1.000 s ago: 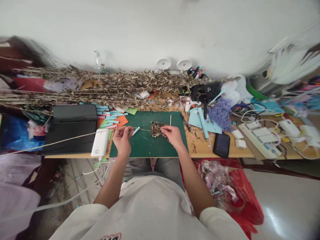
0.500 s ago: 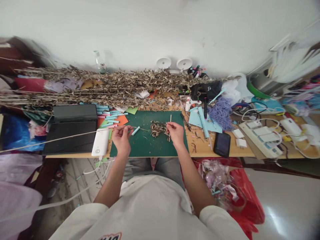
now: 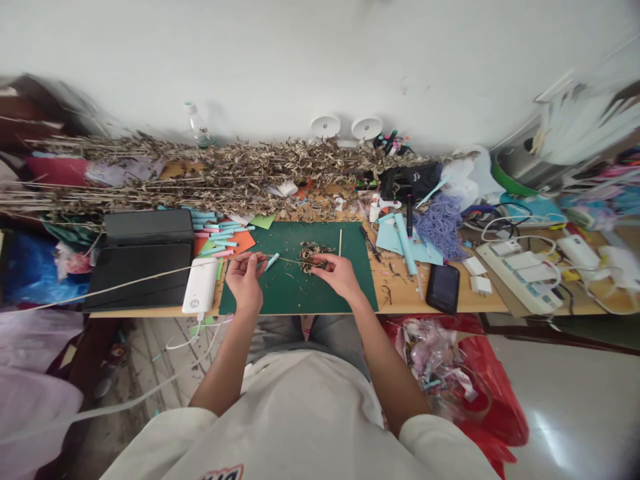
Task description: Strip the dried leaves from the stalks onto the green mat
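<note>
My left hand pinches the long thin stem of a dried plant, which runs out past the table to the left. The plant's brown, curled leafy end hangs over the green cutting mat. My right hand has thumb and fingers closed at the right side of those leaves; the exact grip is partly hidden. A thin pale stick lies on the mat just beyond my right hand. Near my left fingertips lies a small light-blue paper tube.
Many dried plants lie across the back of the table. To the left are a black tablet case, a white power bank and paper tubes. On the right are a glue gun, purple yarn and a phone.
My right hand has let go of the thin pale stick, which now lies on the mat, and has moved left onto the dried leaves. The left hand keeps its pinch on the stem.
</note>
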Demonstrator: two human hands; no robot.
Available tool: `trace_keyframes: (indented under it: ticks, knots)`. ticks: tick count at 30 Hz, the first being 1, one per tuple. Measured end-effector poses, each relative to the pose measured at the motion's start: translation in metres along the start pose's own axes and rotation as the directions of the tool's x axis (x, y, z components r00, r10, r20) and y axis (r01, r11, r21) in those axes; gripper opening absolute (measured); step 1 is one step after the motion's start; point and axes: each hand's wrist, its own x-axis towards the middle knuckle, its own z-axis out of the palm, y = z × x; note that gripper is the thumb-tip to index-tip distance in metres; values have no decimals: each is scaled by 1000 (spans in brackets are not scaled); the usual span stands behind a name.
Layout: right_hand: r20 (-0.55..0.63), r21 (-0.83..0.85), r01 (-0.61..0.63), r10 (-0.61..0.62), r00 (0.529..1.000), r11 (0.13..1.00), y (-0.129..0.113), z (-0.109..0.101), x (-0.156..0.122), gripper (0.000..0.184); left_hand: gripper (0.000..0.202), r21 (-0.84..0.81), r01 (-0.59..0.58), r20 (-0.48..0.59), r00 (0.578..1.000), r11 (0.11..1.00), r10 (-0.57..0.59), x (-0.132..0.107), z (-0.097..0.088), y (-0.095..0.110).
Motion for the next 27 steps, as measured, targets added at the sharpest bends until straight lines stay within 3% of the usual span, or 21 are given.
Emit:
trace_keyframes:
  ticks: [3, 7, 11, 17, 27]
  knots:
    - [-35, 27, -8, 9, 999, 1000, 8, 2, -2, 19, 24, 4, -10, 4, 1000, 1000, 10, 1, -1, 1]
    - [-129, 7, 59, -58, 990, 998, 12, -4, -8, 17, 23, 15, -25, 14, 1000, 1000, 25, 4, -3, 3]
    - [-169, -251, 159, -205, 964, 955, 13, -10, -12, 15, 22, 28, -32, 22, 999, 999, 31, 5, -3, 3]
    - [-98, -590, 230, -351, 931, 774, 13, -11, -15, 26, 24, 48, -47, 22, 999, 998, 46, 3, 0, 4]
    - [-121, -627, 245, -404, 907, 739, 19, -2, -9, 31, 25, 70, -86, 2, 996, 994, 86, 5, 1, 17]
